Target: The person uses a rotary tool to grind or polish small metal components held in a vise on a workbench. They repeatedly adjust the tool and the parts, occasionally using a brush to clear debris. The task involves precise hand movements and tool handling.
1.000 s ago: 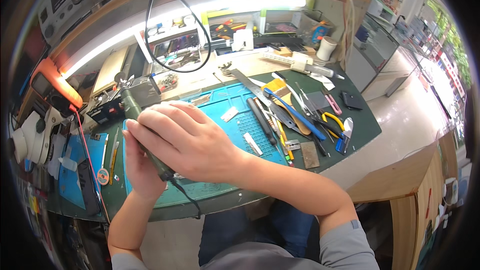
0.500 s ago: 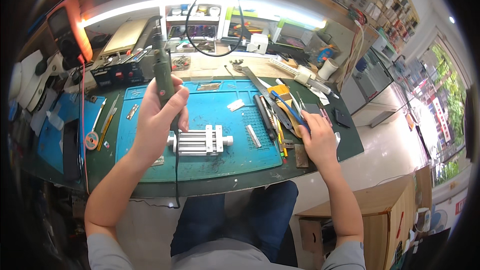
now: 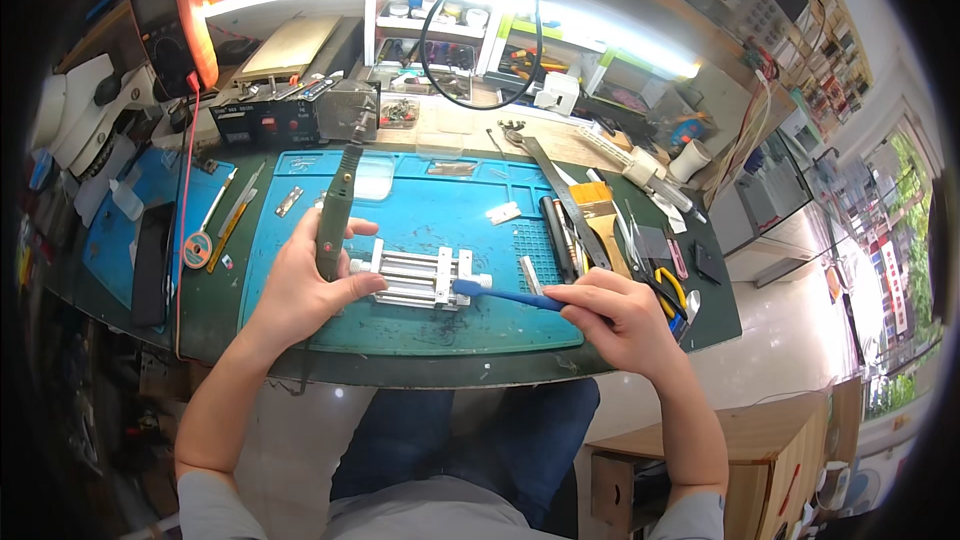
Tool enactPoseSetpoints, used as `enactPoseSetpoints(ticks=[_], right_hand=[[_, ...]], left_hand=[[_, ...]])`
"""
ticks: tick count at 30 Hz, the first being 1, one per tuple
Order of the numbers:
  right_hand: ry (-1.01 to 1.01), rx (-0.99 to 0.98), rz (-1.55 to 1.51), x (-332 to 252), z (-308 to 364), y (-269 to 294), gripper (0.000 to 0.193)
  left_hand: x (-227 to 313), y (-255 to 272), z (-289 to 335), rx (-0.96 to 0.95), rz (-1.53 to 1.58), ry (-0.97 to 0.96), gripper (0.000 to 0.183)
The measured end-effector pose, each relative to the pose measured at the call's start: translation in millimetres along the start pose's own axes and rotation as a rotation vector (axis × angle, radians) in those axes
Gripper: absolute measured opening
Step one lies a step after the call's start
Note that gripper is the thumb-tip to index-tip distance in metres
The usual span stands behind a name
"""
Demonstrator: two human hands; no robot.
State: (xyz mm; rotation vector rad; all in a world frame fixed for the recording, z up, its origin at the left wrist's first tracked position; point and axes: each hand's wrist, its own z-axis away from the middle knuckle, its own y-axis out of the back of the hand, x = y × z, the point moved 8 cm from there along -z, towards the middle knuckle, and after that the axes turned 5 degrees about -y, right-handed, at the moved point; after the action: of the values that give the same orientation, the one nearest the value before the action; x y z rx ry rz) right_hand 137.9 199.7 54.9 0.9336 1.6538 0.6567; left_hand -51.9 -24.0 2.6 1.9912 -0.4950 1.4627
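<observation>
In my left hand (image 3: 300, 290) a green rotary tool (image 3: 336, 220) stands nearly upright, its tip pointing up. The thumb of that hand stretches toward a small silver clamping vise (image 3: 412, 288) lying on the blue work mat (image 3: 350, 338). My right hand (image 3: 625, 318) is closed on the handle of a blue brush (image 3: 520, 296). The brush's head is at the right end of the vise; whether it touches the metal I cannot tell.
Pliers with yellow handles (image 3: 670, 292), a wide yellow-brown brush (image 3: 600, 210) and a steel ruler (image 3: 560, 200) lie to the right. An orange multimeter (image 3: 200, 30) stands at the back left. A black cable loop (image 3: 425, 50) hangs ahead.
My right hand has lifted the blue brush from among the tools on the right and brought it left to the vise. My left hand has lowered the rotary tool.
</observation>
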Motion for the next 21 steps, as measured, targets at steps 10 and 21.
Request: enactPoseSetpoints(ticks=[10, 21], right_hand=[[-0.05, 0.076, 0.03, 10.9, -18.7, 2.3, 0.025], [0.007, 0.076, 0.082, 2.2, -24.1, -2.2, 0.021]], left_hand=[[-2.8, -3.2, -2.0, -0.046, -0.077, 0.026, 0.05], [-5.1, -2.4, -0.3, -0.006, -0.06, -0.002, 0.048]])
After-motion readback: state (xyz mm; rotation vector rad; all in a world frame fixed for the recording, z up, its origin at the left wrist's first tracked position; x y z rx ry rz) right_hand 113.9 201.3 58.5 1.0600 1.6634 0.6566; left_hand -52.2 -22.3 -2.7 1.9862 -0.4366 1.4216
